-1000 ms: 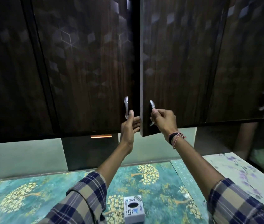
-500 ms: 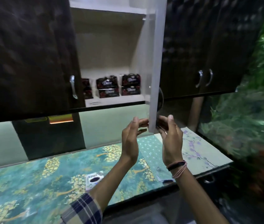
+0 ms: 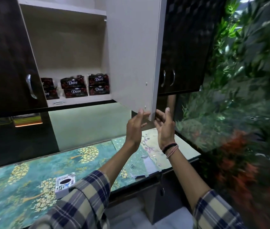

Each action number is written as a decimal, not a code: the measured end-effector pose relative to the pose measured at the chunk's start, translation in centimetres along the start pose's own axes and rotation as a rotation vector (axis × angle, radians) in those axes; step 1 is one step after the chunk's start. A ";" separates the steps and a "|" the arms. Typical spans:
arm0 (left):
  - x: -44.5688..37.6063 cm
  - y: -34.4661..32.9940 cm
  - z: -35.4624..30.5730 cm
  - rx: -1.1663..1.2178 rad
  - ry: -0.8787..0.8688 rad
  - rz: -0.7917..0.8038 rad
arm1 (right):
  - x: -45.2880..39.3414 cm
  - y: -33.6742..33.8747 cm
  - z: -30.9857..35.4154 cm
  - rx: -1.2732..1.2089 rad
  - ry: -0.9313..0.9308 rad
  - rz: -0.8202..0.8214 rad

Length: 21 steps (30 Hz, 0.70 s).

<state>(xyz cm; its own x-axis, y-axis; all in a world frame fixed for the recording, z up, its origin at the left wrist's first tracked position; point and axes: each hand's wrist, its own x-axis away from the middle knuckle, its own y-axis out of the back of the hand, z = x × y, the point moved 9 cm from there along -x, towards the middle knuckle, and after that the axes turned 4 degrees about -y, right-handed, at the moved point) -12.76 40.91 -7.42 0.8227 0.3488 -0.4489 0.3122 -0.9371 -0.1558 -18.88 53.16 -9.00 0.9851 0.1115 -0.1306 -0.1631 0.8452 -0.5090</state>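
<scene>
A wall cabinet door (image 3: 134,55), white inside, stands swung open toward me. My left hand (image 3: 135,128) and my right hand (image 3: 164,128) flank its lower corner, fingers relaxed and nearly straight, fingertips at the door's edge. Whether they touch it I cannot tell. Inside the cabinet, several dark Dove packets (image 3: 74,87) sit in stacks on the lower shelf (image 3: 81,100). The neighbouring dark door (image 3: 6,55) on the left stays closed, with a metal handle (image 3: 30,86).
A counter (image 3: 31,176) with a teal tree-pattern cover runs below, with a small white box (image 3: 65,183) on it. More dark cabinet doors (image 3: 183,47) hang to the right. A glass tank with green and red plants (image 3: 240,104) fills the right side.
Both hands left the two door handles. The right door swung wide open, showing the shelf and packets. My view shifted right and the hands now sit at the door's bottom corner.
</scene>
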 end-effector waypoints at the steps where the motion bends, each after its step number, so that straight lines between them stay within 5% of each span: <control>1: -0.1 -0.2 -0.1 -0.001 0.003 -0.002 | -0.1 0.1 0.1 0.013 0.002 0.002; 7: 0.9 1.1 0.4 -0.020 0.029 0.022 | -0.5 2.3 -1.7 0.029 -0.021 -0.078; 12: 5.0 7.2 5.7 -0.018 0.186 -0.036 | 1.6 5.3 -12.4 0.042 -0.349 -0.264; 17: 7.8 16.7 10.3 -0.006 0.330 -0.204 | 6.1 0.8 -24.8 0.198 -0.702 -0.081; 21: 5.7 26.0 9.1 -0.004 0.288 -0.338 | 6.0 -9.2 -28.6 0.217 -0.719 0.130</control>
<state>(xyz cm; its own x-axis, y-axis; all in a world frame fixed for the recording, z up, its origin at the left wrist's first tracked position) -4.31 18.42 -22.02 0.7727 0.6253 -0.1095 0.5878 -0.7699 -0.2485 -12.99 31.14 -29.43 0.7630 0.4677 0.4461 -0.3397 0.8774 -0.3389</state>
